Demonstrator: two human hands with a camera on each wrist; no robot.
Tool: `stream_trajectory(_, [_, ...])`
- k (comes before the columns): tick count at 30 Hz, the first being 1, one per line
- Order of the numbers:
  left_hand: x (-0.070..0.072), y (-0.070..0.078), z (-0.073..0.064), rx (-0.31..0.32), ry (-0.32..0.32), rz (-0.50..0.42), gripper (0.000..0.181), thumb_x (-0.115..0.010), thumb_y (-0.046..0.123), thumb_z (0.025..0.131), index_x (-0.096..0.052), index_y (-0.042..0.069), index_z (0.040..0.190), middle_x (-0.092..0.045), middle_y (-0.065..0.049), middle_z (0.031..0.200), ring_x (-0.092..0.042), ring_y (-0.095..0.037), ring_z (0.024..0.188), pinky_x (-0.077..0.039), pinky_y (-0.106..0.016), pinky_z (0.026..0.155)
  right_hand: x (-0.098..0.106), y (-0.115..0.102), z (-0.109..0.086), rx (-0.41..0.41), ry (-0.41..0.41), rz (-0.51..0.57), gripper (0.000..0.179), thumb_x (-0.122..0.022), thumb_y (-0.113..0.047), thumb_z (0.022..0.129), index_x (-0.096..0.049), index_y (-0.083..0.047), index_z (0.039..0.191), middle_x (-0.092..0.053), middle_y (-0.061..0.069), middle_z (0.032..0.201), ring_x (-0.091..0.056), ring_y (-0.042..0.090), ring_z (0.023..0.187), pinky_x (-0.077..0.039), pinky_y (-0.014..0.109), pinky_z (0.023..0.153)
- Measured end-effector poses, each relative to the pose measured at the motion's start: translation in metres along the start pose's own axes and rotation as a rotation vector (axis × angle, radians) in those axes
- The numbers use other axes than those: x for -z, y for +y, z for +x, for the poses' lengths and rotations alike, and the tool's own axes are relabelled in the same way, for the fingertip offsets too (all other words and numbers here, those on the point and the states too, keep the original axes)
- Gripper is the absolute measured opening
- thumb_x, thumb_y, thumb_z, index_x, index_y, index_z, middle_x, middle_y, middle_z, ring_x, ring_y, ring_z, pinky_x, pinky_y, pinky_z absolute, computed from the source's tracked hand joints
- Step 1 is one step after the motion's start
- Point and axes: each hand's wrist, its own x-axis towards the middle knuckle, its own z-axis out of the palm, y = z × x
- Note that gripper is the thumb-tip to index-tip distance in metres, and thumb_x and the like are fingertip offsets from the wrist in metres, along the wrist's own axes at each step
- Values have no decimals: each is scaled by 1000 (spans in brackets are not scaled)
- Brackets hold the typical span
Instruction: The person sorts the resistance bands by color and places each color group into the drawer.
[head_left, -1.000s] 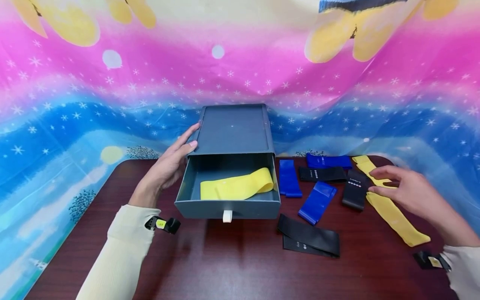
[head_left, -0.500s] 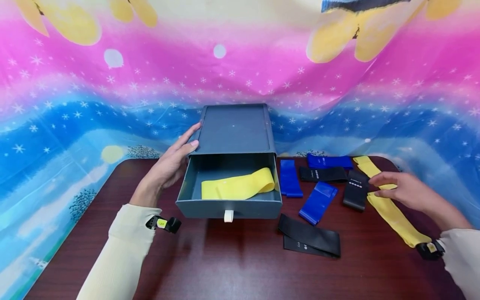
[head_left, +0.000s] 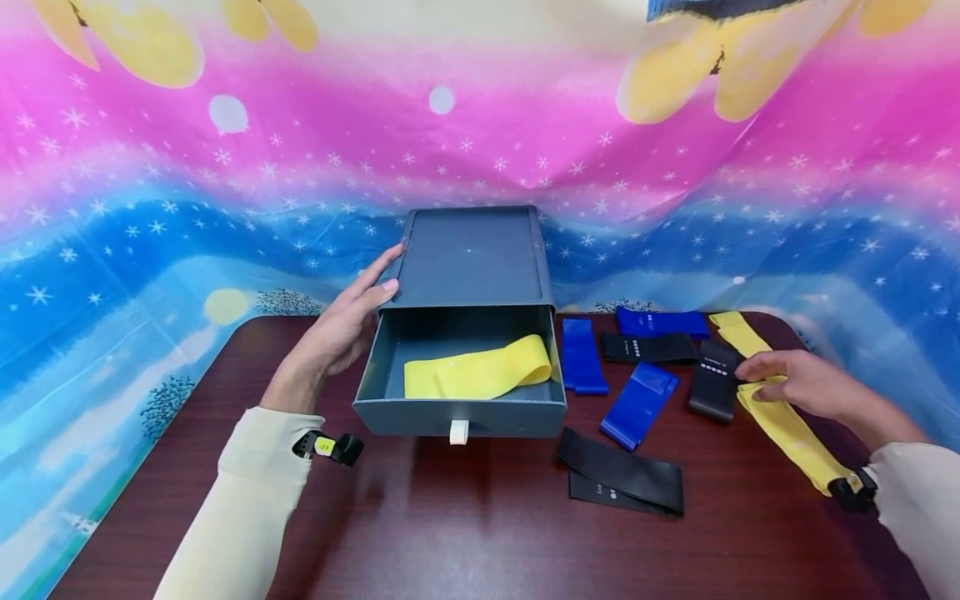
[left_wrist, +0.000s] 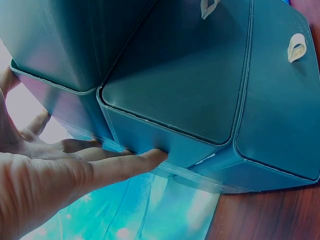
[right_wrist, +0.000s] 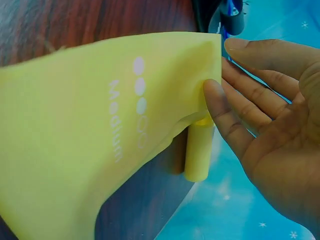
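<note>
The right hand [head_left: 806, 385] has its digits spread apart at the near end of a yellow resistance band [right_wrist: 60, 130] marked Medium, lying on the wooden table [head_left: 450, 533]; one digit's tip overlaps the band's edge, contact unclear. A black band [head_left: 712, 387] lies just beside them. The left hand [head_left: 333, 329] rests extended fingers along the grey drawer unit [head_left: 472, 258].

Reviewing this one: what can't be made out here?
Closed lower drawers: contents hidden by their fronts, left wrist view.
Right hand: some fingertips hidden behind the yellow band, right wrist view; grip unclear.
Nearest black band: lettering partly covered by its own fold, head view.
Farthest blue band: print too small, head view.
Left hand: cut off by left edge, left wrist view.
</note>
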Motion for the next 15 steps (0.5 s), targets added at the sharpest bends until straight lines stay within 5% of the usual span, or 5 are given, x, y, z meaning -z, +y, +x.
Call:
stream_trajectory(7, [-1,0,0,8,2,-2,58,-43,37,113,-19,47,166,-20,-5,169,-43,-40,144,-58,-45,96,-5,3,1,-13,-11,21,36,-73,0,91,-65,10,125,-68,30,124,-65,43,112,-54,25,73])
stream_trajectory(15, [0,0,1,3,2,10,59,-44,38,113,-19,47,166,-18,-4,170,-39,-40,148,-56,-46,98,-8,5,0,-13,13,28,30,-75,1,89,-68,6,118,-70,23,117,-60,-1,96,-53,24,73])
